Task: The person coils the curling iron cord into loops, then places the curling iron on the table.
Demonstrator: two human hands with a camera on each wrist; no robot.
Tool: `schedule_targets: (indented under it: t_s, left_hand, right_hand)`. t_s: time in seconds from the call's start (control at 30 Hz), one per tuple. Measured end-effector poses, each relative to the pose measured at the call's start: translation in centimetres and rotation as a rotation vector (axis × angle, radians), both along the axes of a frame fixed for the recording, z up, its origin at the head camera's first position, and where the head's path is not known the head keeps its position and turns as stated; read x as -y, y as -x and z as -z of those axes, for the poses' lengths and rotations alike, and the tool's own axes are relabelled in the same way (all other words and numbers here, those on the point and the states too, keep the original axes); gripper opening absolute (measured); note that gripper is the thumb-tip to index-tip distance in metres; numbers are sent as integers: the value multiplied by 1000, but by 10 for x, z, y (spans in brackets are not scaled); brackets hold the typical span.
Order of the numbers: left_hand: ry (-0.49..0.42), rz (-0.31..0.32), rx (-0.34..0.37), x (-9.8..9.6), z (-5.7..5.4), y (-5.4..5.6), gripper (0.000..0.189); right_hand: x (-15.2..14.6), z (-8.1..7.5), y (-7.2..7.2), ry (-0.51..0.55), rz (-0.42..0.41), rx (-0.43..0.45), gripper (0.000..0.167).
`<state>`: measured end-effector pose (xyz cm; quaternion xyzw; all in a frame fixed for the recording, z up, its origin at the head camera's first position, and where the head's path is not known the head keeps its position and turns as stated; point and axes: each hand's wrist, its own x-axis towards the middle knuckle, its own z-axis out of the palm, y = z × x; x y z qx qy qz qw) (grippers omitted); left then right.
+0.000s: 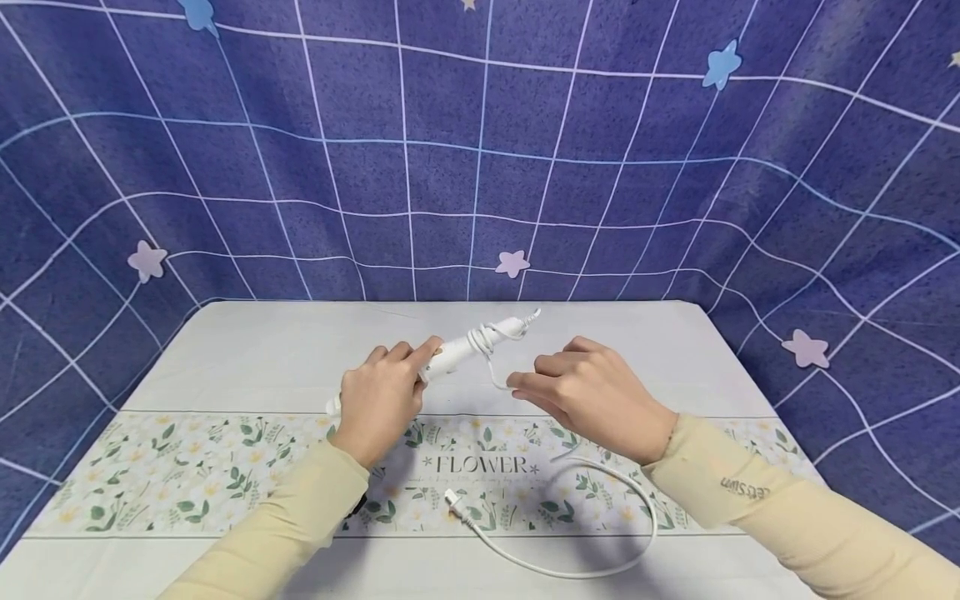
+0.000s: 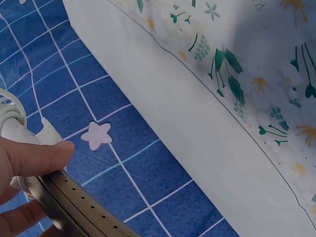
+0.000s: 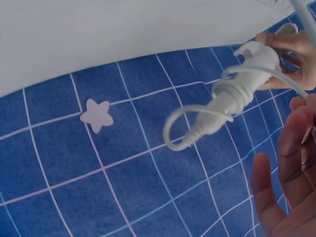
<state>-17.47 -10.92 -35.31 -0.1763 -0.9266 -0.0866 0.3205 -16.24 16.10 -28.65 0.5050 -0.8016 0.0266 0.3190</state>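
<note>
My left hand [image 1: 381, 402] grips a white curling iron [image 1: 453, 355] above the table, its handle end tilted up to the right. In the left wrist view the thumb lies over its bronze barrel [image 2: 79, 200], which has a row of small holes. A white lever [image 3: 251, 48] sticks out from the handle in the right wrist view. The white power cord [image 1: 482, 338] is wound in several turns round the handle. My right hand [image 1: 596, 402] pinches the cord just to the right of these turns. Below it, the loose cord curves over the table to the plug [image 1: 454, 502].
The white table [image 1: 247, 350] carries a band of flower print with the word FLOWER [image 1: 482, 465]. Behind it and at both sides hangs a blue grid-patterned curtain [image 1: 450, 183] with star shapes.
</note>
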Motion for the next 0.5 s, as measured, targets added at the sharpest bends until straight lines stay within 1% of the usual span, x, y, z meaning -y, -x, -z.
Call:
schedule_targets:
  t_s: [0.13,0.27,0.4,0.5]
  left_hand:
    - [28,2,12,-2,2,-1,59]
    - [67,11,13,-3,3,-2,59]
    - [106,30,-6,-5,4,-4,58]
    - [128,49,-31,-7,5,-6,56]
  right_hand:
    - [6,-6,3,-40,-17,-39,13]
    - [10,-11,8,-82,-28,-87,14]
    - [12,-18,17,-90,-27,-119,16]
    - [14,-24,22,-86,-25,-118,17]
